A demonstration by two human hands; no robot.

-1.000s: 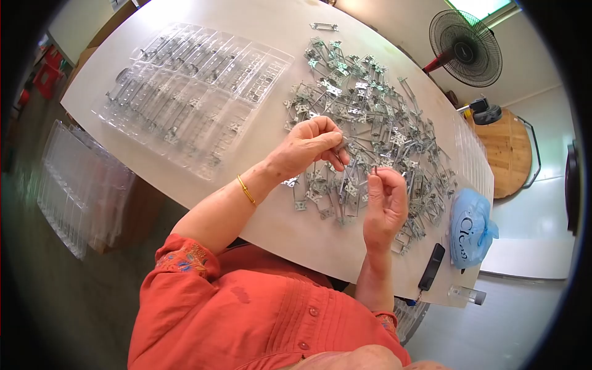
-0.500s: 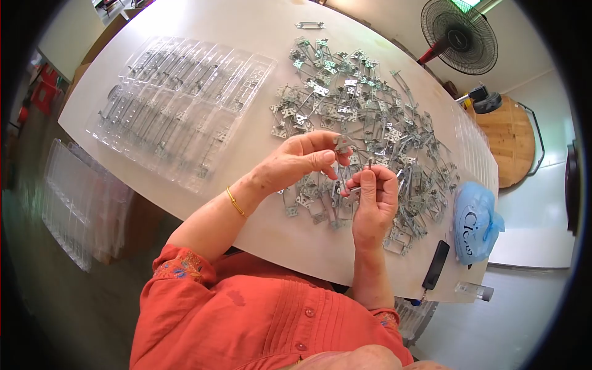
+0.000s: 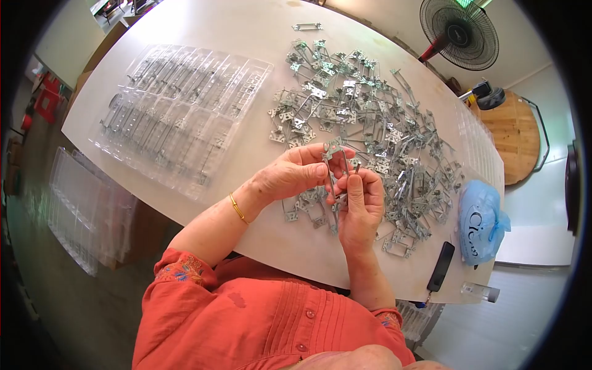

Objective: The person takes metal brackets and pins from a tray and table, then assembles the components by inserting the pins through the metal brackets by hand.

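- While the left hand point(image 3: 293, 174) pinches the plate end of 1 metal bracket point(image 3: 333, 150) between thumb and fingers, the right hand point(image 3: 361, 206) is curled narrow near its lower part, just right of the frame's centre.
- Above the right thumb tip, a short metal piece point(image 3: 357, 166) sticks up; how the right fingers grip it, I cannot tell.
- Beyond the 2 hands, a tangled pile of brackets point(image 3: 315, 91) spreads over the white table point(image 3: 290, 240), from the upper middle to right of centre.
- At the top of the frame, 1 bracket point(image 3: 307, 26) lies apart from the pile.
- In the upper left, clear plastic trays point(image 3: 225, 114) hold rows of metal parts.
- At the lower right, a blue bag point(image 3: 481, 223) sits near a black device point(image 3: 440, 266) and a clear tube point(image 3: 480, 291).
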